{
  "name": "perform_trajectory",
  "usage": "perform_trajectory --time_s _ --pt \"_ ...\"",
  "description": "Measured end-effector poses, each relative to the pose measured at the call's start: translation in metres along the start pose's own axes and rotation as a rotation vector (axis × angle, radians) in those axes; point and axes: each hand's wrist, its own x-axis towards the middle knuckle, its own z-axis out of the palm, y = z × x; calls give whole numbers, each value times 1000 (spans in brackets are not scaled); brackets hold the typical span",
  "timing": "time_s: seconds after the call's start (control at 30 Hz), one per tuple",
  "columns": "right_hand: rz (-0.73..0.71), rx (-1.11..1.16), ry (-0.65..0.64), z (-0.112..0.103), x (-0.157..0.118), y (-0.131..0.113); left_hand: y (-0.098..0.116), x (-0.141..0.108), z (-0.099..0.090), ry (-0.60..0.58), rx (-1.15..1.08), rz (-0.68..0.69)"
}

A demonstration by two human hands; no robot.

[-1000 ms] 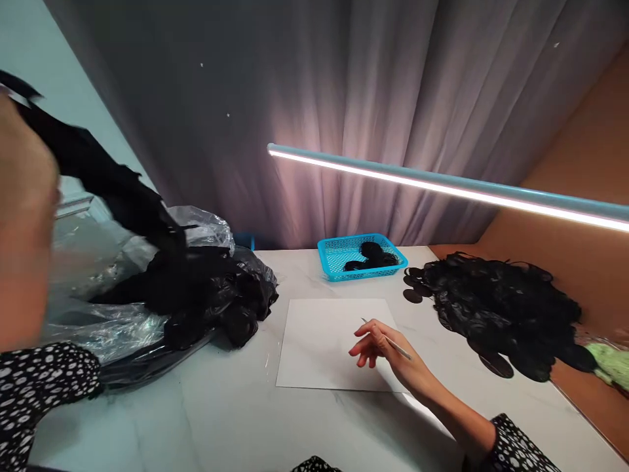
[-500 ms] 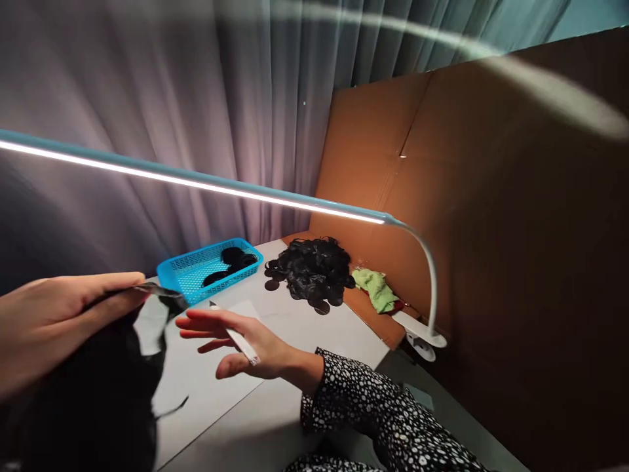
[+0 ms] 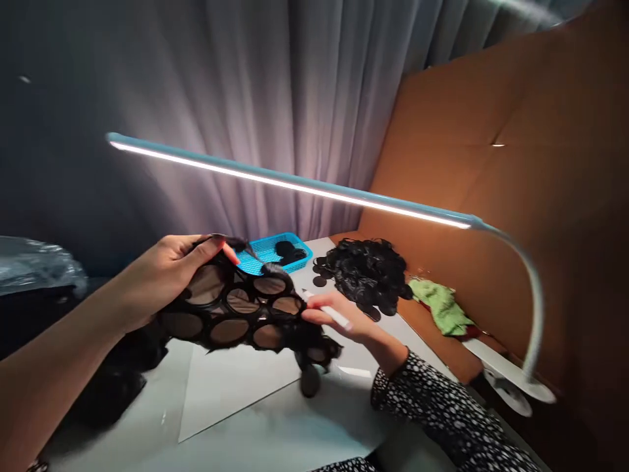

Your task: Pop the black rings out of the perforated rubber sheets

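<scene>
My left hand [image 3: 179, 265] is pinched on the upper edge of a black sheet [image 3: 230, 315] full of round cut-outs or see-through circles. The sheet hangs above the table, its ragged right end drooping with a dark disc [image 3: 310, 380] at the bottom. At that right end is my right hand [image 3: 344, 316], closed around a white pencil-like tool [image 3: 340, 319] with a dark tip. Its fingertips reach the sheet's edge; whether they also grip it, I cannot tell. Behind the sheet stands a blue plastic basket [image 3: 299, 263] with some black pieces inside.
A heap of black round pieces [image 3: 366, 272] lies on the white table [image 3: 236, 373]. A lit lamp bar [image 3: 295, 183] crosses above my hands, its clamp [image 3: 511, 387] at the right. A green cloth [image 3: 439, 305] lies by the cardboard wall [image 3: 491, 196]. Clear plastic [image 3: 39, 265] is at far left.
My left hand has moved right and the black sheet now spreads out, showing its circles. My right hand, earlier spread with the tool across it, has closed and come to the sheet. The view has turned left.
</scene>
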Motion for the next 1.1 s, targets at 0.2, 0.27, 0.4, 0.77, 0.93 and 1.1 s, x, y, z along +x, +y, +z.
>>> perform_trajectory --time_s 0.2,0.27,0.4,0.77,0.93,1.1 --pt "-18 -194 -104 -34 49 9 -71 -19 -20 -88 -307 -389" --pt "45 -342 -145 -38 71 31 -118 -25 -20 -62 -216 -443" --pt "66 -494 116 -40 80 65 -203 -35 -29 4 105 -333" --pt "102 -701 104 -1 33 114 -238 -9 -40 42 126 -265" --pt "169 -617 90 -5 38 115 -224 -2 -42 -42 190 -165" --pt "155 -495 189 -27 11 73 -168 -37 -58 -19 576 128"
